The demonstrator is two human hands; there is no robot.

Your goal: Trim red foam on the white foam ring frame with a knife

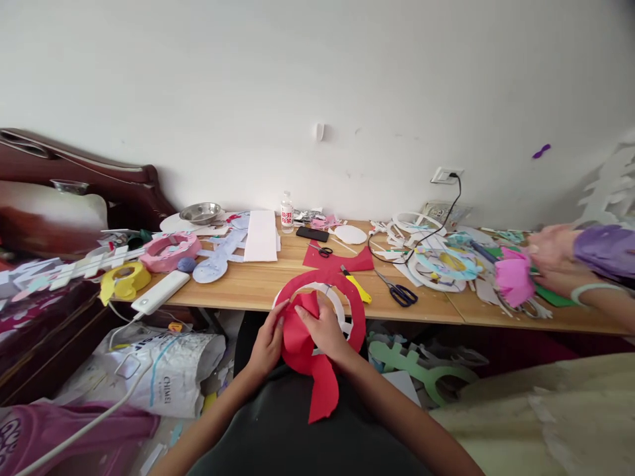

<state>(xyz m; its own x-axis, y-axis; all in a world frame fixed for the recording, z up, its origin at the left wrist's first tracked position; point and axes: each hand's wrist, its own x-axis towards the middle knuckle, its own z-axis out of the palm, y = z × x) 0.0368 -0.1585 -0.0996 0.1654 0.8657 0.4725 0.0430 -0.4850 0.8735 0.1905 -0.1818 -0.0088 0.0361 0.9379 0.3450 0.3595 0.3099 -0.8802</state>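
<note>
My left hand [268, 338] is closed on the left edge of a folded red paper piece [297, 337]. The fingers of my right hand [325, 328] pinch the same paper near its upper fold. Around and under it lies a red paper ring [358, 311], with a white ring [335, 301] showing inside its opening. A curved red strip [325, 393] hangs down over my lap. Close beyond the ring, on the table edge, lie a yellow utility knife [358, 287] and dark-handled scissors [401, 293]. Parts of the fingertips are hidden by the red paper.
On the wooden table [268, 284] are red scrap paper [342, 259], a phone [312, 234], a water bottle [287, 213] and a metal bowl [200, 213]. A white power strip [161, 293] sits left. At right, a co-worker's hands [553, 258] are beside a pink paper piece [514, 276].
</note>
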